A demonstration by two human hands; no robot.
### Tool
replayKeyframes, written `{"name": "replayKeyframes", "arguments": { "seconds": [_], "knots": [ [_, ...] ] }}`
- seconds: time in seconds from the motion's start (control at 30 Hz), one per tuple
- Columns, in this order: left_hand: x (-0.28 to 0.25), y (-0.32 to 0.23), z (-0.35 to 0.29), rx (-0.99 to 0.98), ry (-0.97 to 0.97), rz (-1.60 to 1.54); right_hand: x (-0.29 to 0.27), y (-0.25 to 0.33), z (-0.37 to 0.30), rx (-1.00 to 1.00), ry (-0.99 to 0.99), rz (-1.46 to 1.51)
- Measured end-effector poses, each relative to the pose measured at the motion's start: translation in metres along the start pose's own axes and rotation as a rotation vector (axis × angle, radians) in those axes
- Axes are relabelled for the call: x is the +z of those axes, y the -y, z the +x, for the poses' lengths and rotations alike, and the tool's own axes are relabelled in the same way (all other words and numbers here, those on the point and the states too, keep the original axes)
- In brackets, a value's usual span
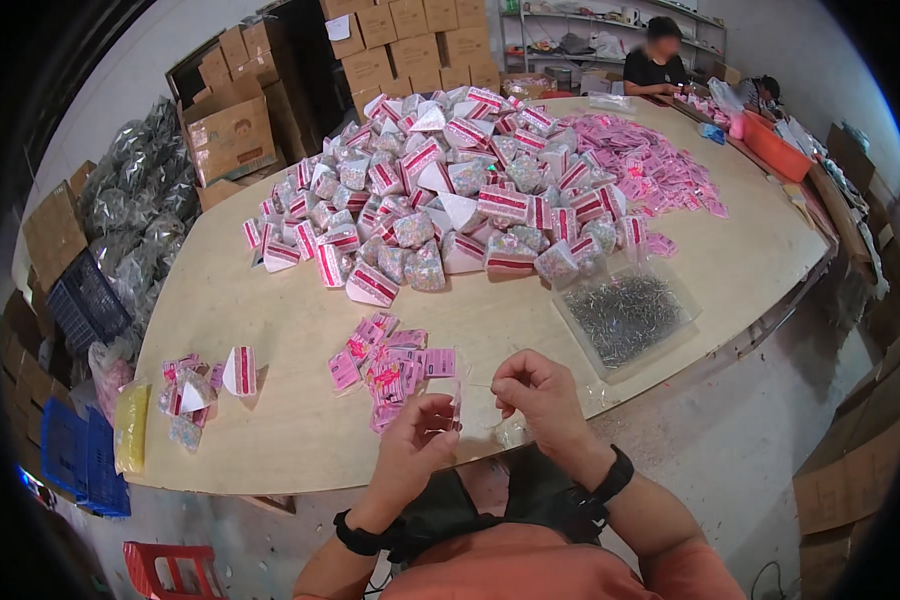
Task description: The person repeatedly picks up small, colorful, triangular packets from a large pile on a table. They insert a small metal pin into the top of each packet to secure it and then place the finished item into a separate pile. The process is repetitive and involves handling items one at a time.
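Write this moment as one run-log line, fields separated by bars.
left hand: pinching small clear bag | right hand: pinching same bag | nearby: pink cards | table: plywood

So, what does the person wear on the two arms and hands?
Both hands are bare, with no gloves or rings that I can see. The left hand has a black band around its wrist. The right hand has a similar black band, perhaps a watch. The forearms are bare; orange clothing shows at the lower edge.
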State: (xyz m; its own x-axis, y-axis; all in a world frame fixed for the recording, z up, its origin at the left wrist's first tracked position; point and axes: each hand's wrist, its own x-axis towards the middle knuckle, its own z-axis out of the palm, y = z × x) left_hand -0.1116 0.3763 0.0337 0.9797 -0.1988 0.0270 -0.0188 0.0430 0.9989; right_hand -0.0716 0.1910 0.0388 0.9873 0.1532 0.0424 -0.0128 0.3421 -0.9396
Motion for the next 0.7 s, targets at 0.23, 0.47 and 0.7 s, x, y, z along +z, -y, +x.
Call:
{"name": "replayKeyframes", "arguments": {
  "seconds": [0.23, 0.47, 0.7],
  "knots": [
    [0.003, 0.01, -0.002, 0.104, 0.076, 0.355, 0.009, 0.0, 0.008, 0.03, 0.048, 0.141],
    [0.0, -0.007, 0.0, 0.243, -0.038, 0.537, 0.01, 0.003, 0.01, -0.001, 0.114, 0.255],
    [0.009, -0.034, 0.021, 0.578, -0.108, 0.544, 0.016, 0.008, 0.001, 0.071, 0.177, 0.163]
  ]
}}
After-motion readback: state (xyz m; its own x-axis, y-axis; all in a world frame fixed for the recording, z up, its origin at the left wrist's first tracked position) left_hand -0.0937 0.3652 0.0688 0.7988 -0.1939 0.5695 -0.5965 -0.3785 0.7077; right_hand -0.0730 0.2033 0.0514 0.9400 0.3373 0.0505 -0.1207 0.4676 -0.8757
